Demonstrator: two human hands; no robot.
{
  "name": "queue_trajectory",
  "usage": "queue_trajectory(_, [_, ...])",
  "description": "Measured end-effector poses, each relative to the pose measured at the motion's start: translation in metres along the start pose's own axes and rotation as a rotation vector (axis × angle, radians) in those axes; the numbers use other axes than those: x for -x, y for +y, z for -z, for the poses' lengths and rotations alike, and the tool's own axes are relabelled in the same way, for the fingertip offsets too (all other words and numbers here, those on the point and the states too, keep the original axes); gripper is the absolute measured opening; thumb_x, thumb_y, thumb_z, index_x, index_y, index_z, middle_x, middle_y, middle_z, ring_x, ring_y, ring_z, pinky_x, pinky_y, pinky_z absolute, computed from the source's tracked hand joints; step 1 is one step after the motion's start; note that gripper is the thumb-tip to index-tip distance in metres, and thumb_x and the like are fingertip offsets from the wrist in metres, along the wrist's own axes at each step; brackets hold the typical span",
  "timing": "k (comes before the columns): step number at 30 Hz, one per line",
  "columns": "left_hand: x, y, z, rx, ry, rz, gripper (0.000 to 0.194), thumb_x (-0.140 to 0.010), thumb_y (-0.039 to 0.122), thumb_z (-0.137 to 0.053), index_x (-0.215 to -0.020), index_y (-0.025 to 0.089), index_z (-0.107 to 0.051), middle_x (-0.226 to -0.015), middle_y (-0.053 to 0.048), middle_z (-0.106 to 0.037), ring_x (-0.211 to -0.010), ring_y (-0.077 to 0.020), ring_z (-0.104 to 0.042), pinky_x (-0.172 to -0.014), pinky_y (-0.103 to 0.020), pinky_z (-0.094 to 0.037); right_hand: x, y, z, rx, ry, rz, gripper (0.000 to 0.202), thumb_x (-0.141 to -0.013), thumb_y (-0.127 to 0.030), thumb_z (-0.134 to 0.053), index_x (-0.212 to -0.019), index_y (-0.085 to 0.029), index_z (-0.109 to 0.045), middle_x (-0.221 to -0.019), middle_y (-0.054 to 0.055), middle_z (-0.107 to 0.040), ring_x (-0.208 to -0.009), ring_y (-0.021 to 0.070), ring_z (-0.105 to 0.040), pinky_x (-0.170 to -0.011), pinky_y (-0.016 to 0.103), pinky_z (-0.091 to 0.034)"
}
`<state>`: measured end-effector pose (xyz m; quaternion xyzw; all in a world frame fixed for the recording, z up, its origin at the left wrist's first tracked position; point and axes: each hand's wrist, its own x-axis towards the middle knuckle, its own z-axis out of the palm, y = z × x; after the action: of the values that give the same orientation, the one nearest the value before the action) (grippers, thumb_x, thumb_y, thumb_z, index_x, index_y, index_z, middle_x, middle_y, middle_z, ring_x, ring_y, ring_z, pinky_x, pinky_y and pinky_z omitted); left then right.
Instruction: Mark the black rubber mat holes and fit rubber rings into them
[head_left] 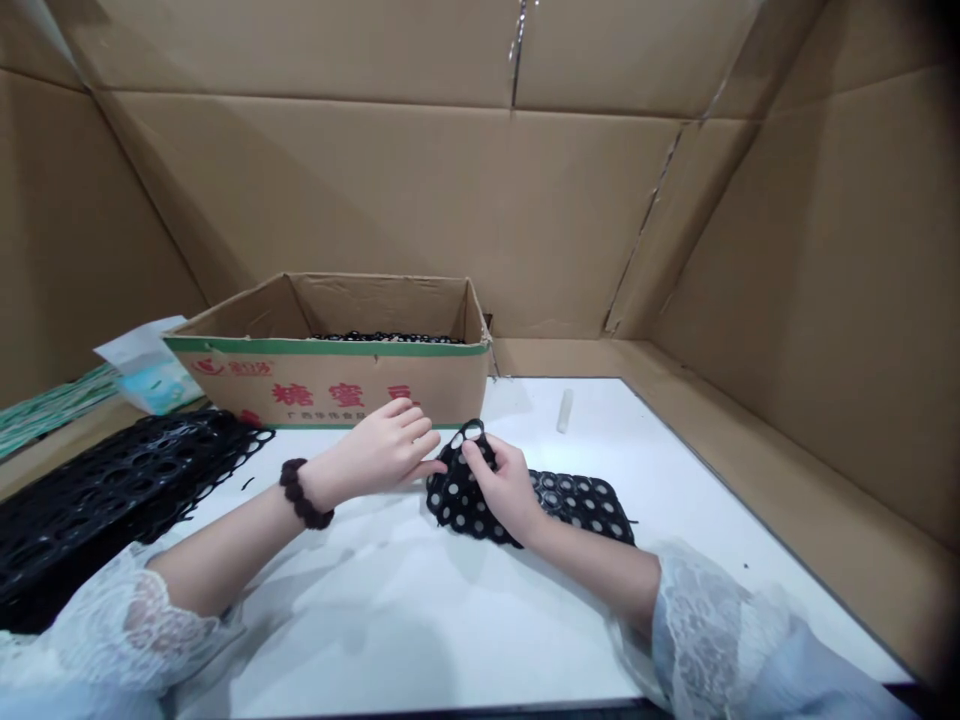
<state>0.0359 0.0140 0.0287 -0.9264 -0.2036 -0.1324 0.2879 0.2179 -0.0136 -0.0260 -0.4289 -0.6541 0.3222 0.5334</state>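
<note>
Head view. Right hand (508, 487) closed on a black perforated sheet (466, 510), thumb pressed on its upper face near the looped top edge. Left hand (386, 448) loosely curled, thumb at the sheet's left edge; cannot tell whether it grips. Sheet sits mid-worktop (360, 630), in front of the printed cardboard box (262, 395). More spotted black material (592, 505) lies beyond the right wrist; whether one piece, unclear. Dark pile of holed sheets (97, 500) at left; translucent tube (565, 411) behind, to the right.
</note>
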Motion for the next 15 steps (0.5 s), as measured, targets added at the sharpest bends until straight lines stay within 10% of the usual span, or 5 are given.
queue_trajectory(9, [0.003,0.010,-0.010,-0.055,-0.011,-0.045,0.022,-0.090,0.019,-0.036,-0.073,0.016,-0.049,-0.064,-0.002,-0.050,-0.065,-0.0157,-0.047,-0.075,-0.033,-0.038,-0.009,0.005,0.000,-0.094,-0.227,-0.143,0.025,-0.067,-0.038,-0.065,-0.073,-0.015,-0.056,-0.066,-0.002,-0.054,-0.065,0.0127,-0.048,-0.062,0.024,-0.042])
queue_trajectory(15, [0.002,0.011,-0.009,-0.149,-0.003,0.013,0.021,-0.091,0.026,-0.038,-0.077,0.015,-0.049,-0.067,-0.003,-0.050,-0.066,-0.0172,-0.047,-0.067,-0.033,-0.038,-0.005,0.002,-0.002,-0.055,-0.095,-0.018,0.015,-0.075,-0.030,-0.056,-0.080,-0.017,-0.051,-0.078,0.000,-0.055,-0.077,0.0153,-0.051,-0.074,0.028,-0.043])
